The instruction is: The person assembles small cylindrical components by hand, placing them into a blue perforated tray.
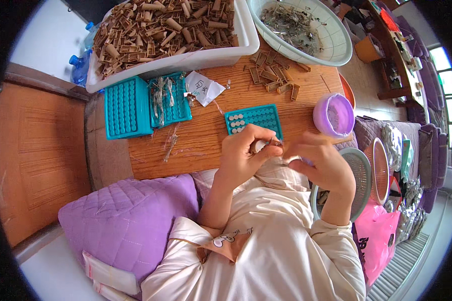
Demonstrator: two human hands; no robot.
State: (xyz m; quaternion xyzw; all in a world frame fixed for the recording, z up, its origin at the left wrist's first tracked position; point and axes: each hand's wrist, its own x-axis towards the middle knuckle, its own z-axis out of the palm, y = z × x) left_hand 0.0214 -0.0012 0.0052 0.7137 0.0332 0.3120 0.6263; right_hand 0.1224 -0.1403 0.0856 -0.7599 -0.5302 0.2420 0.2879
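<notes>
My left hand (246, 153) is closed in a pinch around a small brown piece (277, 142) with something whitish beside it, in front of my chest. Close by on the right, my right hand (324, 163) has its fingers curled together toward that piece; whatever lies between its fingertips is too small to make out. Just beyond my hands a teal tray (267, 116) with round sockets lies on the wooden table, several white discs (236, 123) filling its left end. Farther back, loose brown half-tube pieces (273, 75) are scattered on the tabletop.
A white tub (186, 61) heaped with brown pieces stands at the back left, before stacked teal trays (128, 108) and thin metal wires (160, 98). A pale green basin (336, 55) of metallic parts, a purple container (334, 115) and a grey-green basket (359, 175) stand to the right.
</notes>
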